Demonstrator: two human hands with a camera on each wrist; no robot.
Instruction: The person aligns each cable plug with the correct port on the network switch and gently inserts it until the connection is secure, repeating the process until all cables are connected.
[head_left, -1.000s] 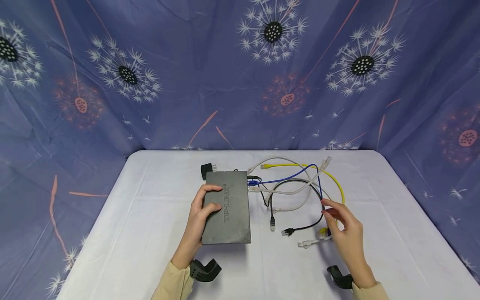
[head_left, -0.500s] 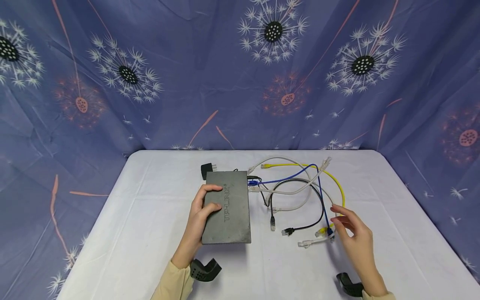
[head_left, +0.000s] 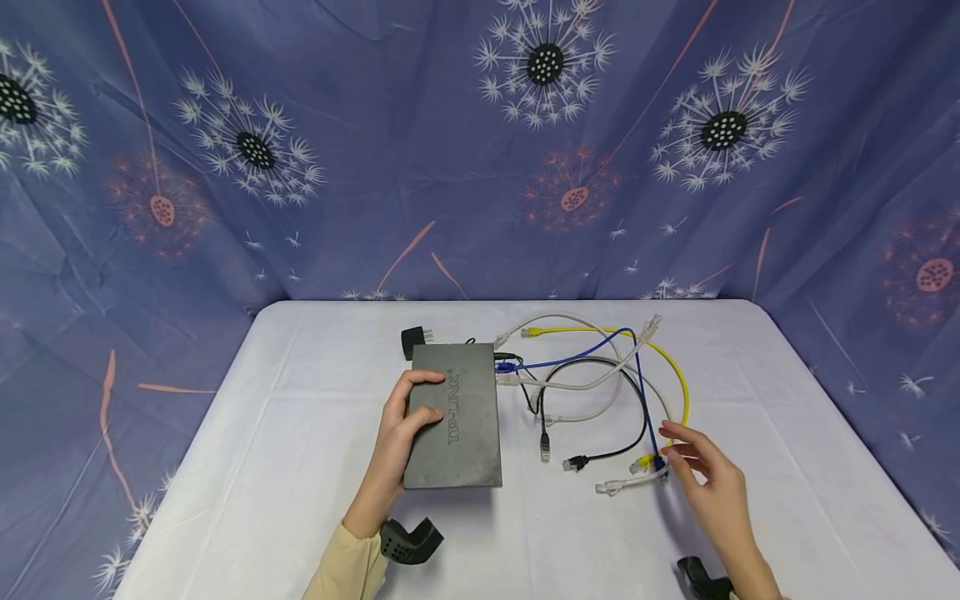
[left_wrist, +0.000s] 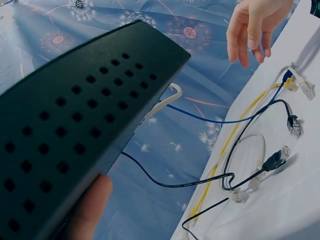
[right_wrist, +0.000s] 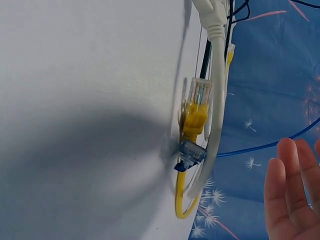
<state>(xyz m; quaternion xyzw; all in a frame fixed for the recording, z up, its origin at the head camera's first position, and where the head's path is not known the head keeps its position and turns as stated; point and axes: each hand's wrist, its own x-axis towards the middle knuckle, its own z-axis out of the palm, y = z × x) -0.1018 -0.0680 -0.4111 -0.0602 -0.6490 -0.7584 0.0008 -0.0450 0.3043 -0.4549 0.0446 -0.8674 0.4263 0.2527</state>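
Note:
My left hand (head_left: 393, 433) grips a dark grey TP-LINK network switch (head_left: 468, 442) by its left edge, tilted above the table. A blue network cable (head_left: 506, 367) and a white one (head_left: 508, 379) run from its right side. My right hand (head_left: 708, 479) hovers beside the cable ends with relaxed fingers, holding nothing. Close to it lie the blue cable's free plug (right_wrist: 191, 154), a yellow cable's plug (right_wrist: 195, 117) and a white cable's plug (head_left: 609, 487). Vent holes cover the face of the switch in the left wrist view, where my left thumb (left_wrist: 92, 210) presses its edge.
A black power adapter (head_left: 412, 340) sits behind the switch, its thin cord partly hidden. A looped black cable with plugs (head_left: 576, 463) and a yellow cable (head_left: 685, 392) lie across the white table (head_left: 810, 467). A patterned blue curtain (head_left: 420, 150) hangs around it.
My right hand has left the blue cable, moving right and nearer to me. The blue cable's free end now hangs straighter beside the yellow plug. The left hand and switch stay put.

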